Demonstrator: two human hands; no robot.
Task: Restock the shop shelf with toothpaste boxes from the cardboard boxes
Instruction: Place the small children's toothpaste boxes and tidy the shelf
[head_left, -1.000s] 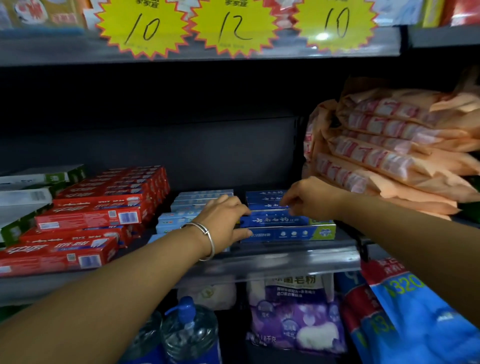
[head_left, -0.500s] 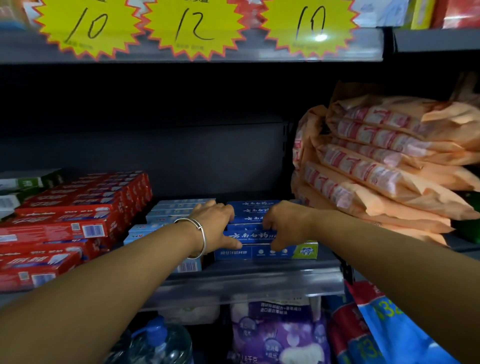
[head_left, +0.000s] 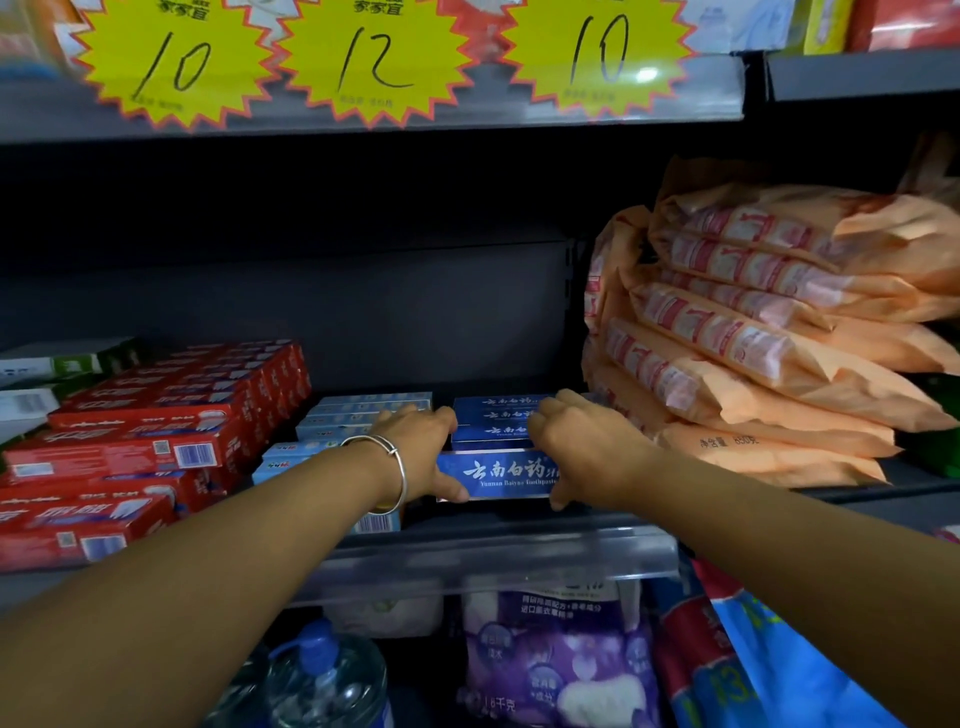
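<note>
A dark blue toothpaste box (head_left: 498, 475) with white lettering stands at the front of the shelf (head_left: 467, 551), its face tilted toward me. My left hand (head_left: 423, 452), with a silver bracelet on the wrist, grips its left end. My right hand (head_left: 582, 449) grips its right end, thumb under the lower edge. Behind it lie more dark blue toothpaste boxes (head_left: 493, 415) in a row. Pale blue toothpaste boxes (head_left: 353, 421) lie just left of them, partly hidden by my left wrist. No cardboard box is in view.
Red toothpaste boxes (head_left: 156, 431) fill the shelf's left side, green and white ones (head_left: 62, 364) beyond. Stacked orange packets (head_left: 753, 338) press close on the right. Yellow price stars (head_left: 374, 57) hang on the shelf above. Below sit a pump bottle (head_left: 327, 675) and purple bags (head_left: 556, 670).
Both hands have closed in on the front dark blue box and tipped it up, so its lettered face now shows. The view has shifted a little to the right.
</note>
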